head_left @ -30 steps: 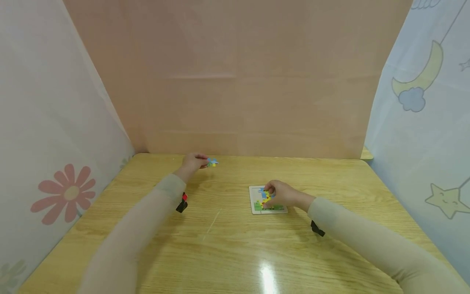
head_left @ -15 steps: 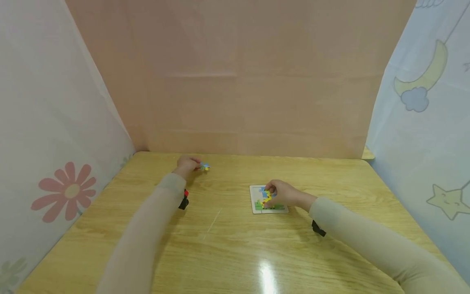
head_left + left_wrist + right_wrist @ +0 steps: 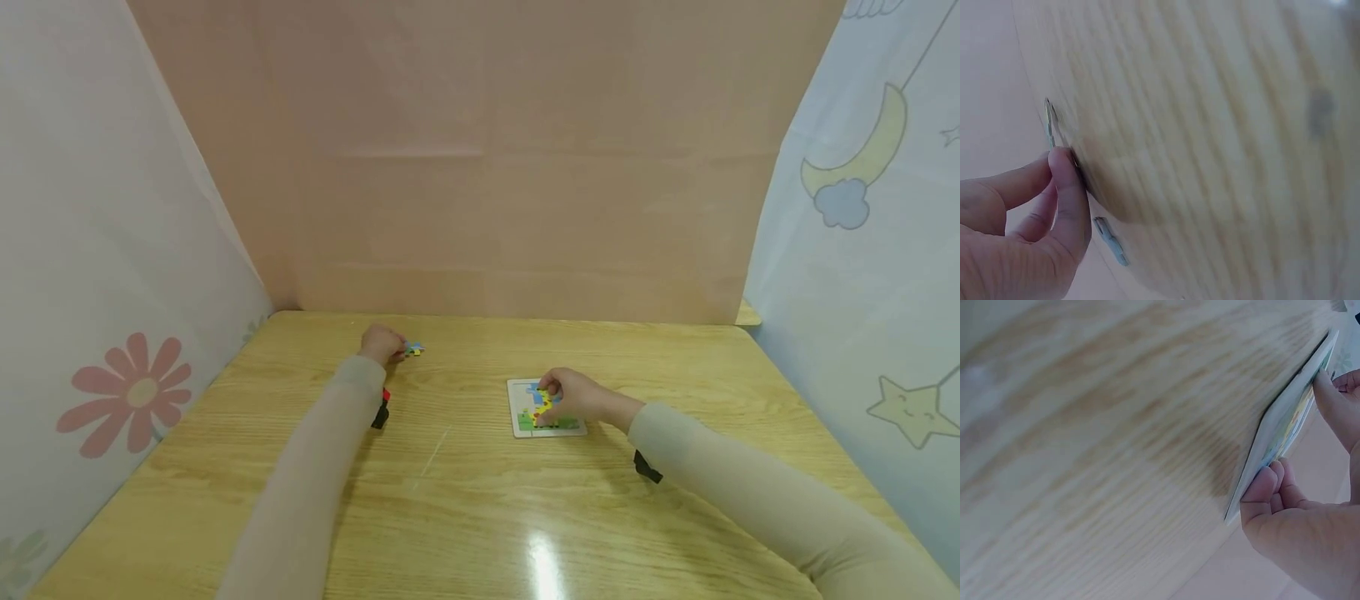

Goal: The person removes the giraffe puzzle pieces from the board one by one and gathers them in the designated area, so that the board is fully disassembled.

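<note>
At the back left of the table, my left hand (image 3: 382, 342) pinches a small puzzle piece (image 3: 415, 349) with blue and yellow on it, low over the wood. The left wrist view shows the piece (image 3: 1049, 122) edge-on past the fingertips, and a second thin piece (image 3: 1112, 242) near the wood below the fingers. A white-framed puzzle board (image 3: 516, 417) with a yellow giraffe picture, blue and green parts lies right of the middle. Over it, my right hand (image 3: 581, 395) rests thumb and fingertips on the picture, spread apart, covering its right part.
The wooden table (image 3: 465, 500) ends at a tan backdrop (image 3: 480, 167). Patterned cloth hangs along both sides. Black straps with small blocks (image 3: 647, 467) sit at each wrist, close over the table.
My left hand has moved left and a little nearer, lowering the puzzle piece towards the table. My right hand and the puzzle board stay in place.
</note>
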Demonstrator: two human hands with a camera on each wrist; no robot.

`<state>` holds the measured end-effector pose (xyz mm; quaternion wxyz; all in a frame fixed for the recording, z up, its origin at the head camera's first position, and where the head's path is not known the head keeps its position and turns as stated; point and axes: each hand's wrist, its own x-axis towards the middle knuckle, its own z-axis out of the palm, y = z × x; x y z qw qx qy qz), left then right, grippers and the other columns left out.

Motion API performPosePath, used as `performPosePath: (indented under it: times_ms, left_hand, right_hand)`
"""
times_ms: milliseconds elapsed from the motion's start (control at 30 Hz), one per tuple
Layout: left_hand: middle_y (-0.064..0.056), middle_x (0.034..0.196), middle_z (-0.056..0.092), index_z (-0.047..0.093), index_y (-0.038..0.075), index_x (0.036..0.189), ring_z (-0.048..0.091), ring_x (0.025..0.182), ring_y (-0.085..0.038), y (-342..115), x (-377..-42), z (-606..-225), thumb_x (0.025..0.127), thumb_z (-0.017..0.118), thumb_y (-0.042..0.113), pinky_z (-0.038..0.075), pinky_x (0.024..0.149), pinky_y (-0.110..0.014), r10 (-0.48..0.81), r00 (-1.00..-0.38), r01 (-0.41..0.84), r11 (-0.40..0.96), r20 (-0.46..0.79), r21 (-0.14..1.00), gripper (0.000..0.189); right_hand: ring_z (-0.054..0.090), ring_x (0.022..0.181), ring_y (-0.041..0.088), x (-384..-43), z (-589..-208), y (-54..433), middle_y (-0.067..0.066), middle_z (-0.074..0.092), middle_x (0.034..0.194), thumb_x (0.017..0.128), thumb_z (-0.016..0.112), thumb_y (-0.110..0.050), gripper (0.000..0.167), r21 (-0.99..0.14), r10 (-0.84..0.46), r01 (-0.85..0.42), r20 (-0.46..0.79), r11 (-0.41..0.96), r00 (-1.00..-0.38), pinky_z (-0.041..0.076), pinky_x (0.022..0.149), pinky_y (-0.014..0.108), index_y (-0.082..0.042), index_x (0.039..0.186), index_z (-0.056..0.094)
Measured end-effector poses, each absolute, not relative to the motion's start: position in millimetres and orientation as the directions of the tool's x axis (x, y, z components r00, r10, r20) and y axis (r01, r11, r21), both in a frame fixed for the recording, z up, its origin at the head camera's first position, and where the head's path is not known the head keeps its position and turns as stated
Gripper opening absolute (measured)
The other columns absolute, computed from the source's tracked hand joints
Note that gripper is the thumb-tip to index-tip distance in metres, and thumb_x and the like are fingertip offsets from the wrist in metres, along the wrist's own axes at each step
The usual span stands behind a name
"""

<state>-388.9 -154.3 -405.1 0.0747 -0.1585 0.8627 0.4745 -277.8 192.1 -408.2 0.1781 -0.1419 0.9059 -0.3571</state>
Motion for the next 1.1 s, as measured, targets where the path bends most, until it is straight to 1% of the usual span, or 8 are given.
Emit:
performPosePath:
  times_ms: [167, 433, 767, 900, 1000, 1033, 1067, 1100]
  left_hand:
    - [-0.023, 0.116, 0.063, 0.065, -0.007, 0.117, 0.054, 0.047, -0.004, -151.6, -390.5, -406.3, 0.092, 0.059, -0.003, 0.053, 0.054, -0.013, -0.212, -0.934, -0.358, 0.514, -0.289, 0.780, 0.025]
    - [-0.023, 0.117, 0.064, 0.065, -0.007, 0.116, 0.057, 0.049, -0.004, -151.6, -388.0, -406.7, 0.093, 0.057, -0.002, 0.057, 0.060, -0.017, -0.200, -0.941, -0.337, 0.546, -0.271, 0.767, 0.025]
    - [-0.025, 0.121, 0.062, 0.063, -0.006, 0.120, 0.062, 0.052, -0.006, -159.4, -383.5, -403.9, 0.090, 0.062, -0.002, 0.059, 0.064, -0.022, -0.175, -0.948, -0.317, 0.555, -0.264, 0.769, 0.030]
    - [-0.023, 0.112, 0.067, 0.064, -0.006, 0.115, 0.064, 0.056, -0.008, -160.8, -382.4, -401.6, 0.089, 0.062, -0.002, 0.060, 0.067, -0.025, -0.145, -0.964, -0.264, 0.584, -0.222, 0.768, 0.027]
    - [-0.020, 0.099, 0.071, 0.066, -0.006, 0.110, 0.066, 0.060, -0.013, -158.7, -384.3, -399.6, 0.088, 0.062, 0.001, 0.060, 0.071, -0.029, -0.110, -0.977, -0.210, 0.626, -0.181, 0.751, 0.023]
    - [-0.019, 0.099, 0.072, 0.067, -0.005, 0.110, 0.068, 0.062, -0.015, -157.5, -386.7, -400.4, 0.088, 0.062, 0.002, 0.060, 0.073, -0.030, -0.104, -0.979, -0.202, 0.645, -0.177, 0.737, 0.023]
    - [-0.019, 0.093, 0.072, 0.069, -0.005, 0.105, 0.068, 0.061, -0.017, -158.9, -393.3, -406.3, 0.086, 0.063, 0.002, 0.060, 0.069, -0.030, -0.082, -0.985, -0.171, 0.642, -0.155, 0.748, 0.021]
    - [-0.018, 0.091, 0.072, 0.069, -0.005, 0.104, 0.069, 0.064, -0.019, -158.7, -398.1, -409.7, 0.085, 0.065, 0.003, 0.060, 0.069, -0.031, -0.067, -0.987, -0.155, 0.655, -0.148, 0.739, 0.021]
  right_hand:
    - [0.044, 0.097, 0.024, -275.5, -406.8, 191.9, 0.011, 0.048, 0.108, 0.077, 0.083, -0.019, 0.059, -0.693, -0.398, -0.150, -0.212, 0.705, -0.893, 0.043, 0.085, 0.034, 0.001, 0.122, 0.050]
    - [0.043, 0.097, 0.024, -275.1, -406.7, 191.0, 0.012, 0.048, 0.108, 0.077, 0.083, -0.018, 0.058, -0.695, -0.401, -0.154, -0.207, 0.702, -0.893, 0.042, 0.083, 0.034, 0.002, 0.121, 0.050]
    - [0.043, 0.096, 0.023, -278.3, -409.7, 190.0, 0.010, 0.048, 0.107, 0.077, 0.084, -0.019, 0.057, -0.701, -0.391, -0.140, -0.212, 0.700, -0.895, 0.042, 0.083, 0.034, 0.000, 0.120, 0.051]
    - [0.042, 0.094, 0.023, -279.3, -409.2, 191.6, 0.011, 0.048, 0.106, 0.077, 0.083, -0.020, 0.057, -0.697, -0.393, -0.147, -0.208, 0.702, -0.896, 0.040, 0.081, 0.034, 0.000, 0.120, 0.052]
    - [0.041, 0.093, 0.023, -279.8, -409.6, 193.0, 0.010, 0.048, 0.105, 0.076, 0.084, -0.021, 0.057, -0.693, -0.386, -0.144, -0.206, 0.706, -0.899, 0.039, 0.080, 0.033, -0.001, 0.120, 0.053]
    - [0.041, 0.093, 0.023, -279.9, -409.8, 193.3, 0.010, 0.047, 0.105, 0.076, 0.084, -0.021, 0.057, -0.693, -0.382, -0.141, -0.206, 0.707, -0.901, 0.039, 0.080, 0.033, -0.001, 0.120, 0.053]
    - [0.041, 0.094, 0.022, -280.1, -409.8, 193.5, 0.010, 0.047, 0.104, 0.076, 0.084, -0.020, 0.058, -0.694, -0.380, -0.139, -0.206, 0.706, -0.902, 0.039, 0.080, 0.033, -0.001, 0.120, 0.053]
    - [0.041, 0.094, 0.022, -280.3, -409.8, 193.6, 0.010, 0.046, 0.104, 0.075, 0.084, -0.020, 0.058, -0.696, -0.380, -0.137, -0.207, 0.704, -0.902, 0.039, 0.080, 0.033, 0.000, 0.120, 0.053]
